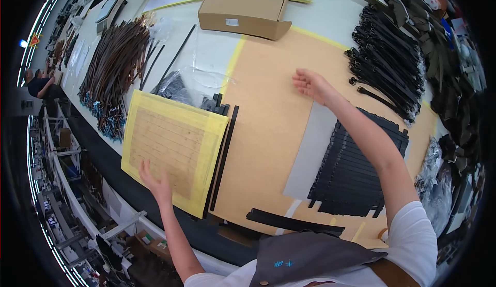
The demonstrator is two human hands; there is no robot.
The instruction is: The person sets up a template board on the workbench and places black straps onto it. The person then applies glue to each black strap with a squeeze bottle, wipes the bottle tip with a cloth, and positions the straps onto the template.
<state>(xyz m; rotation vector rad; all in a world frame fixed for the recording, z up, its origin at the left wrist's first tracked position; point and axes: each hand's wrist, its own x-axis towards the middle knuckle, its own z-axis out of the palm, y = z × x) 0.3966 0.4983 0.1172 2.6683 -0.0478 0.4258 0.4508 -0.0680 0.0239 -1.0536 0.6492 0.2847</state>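
My left hand is over the lower part of a flat board with a wide yellow taped border. Its fingers are apart, and I see nothing in them; whether they touch the board I cannot tell. Above the tan table surface my right hand is raised, fingers loosely bent with small gaps between them and nothing visible in them. Below that forearm, a row of black strips lies side by side, partly over a grey sheet. More black strips lie along the board's right edge.
Brown straps are piled at the left, black buckled belts at the right. A cardboard box stands at the back. Clear plastic bags lie behind the board. Loose black strips lie near my apron. Another person is far left.
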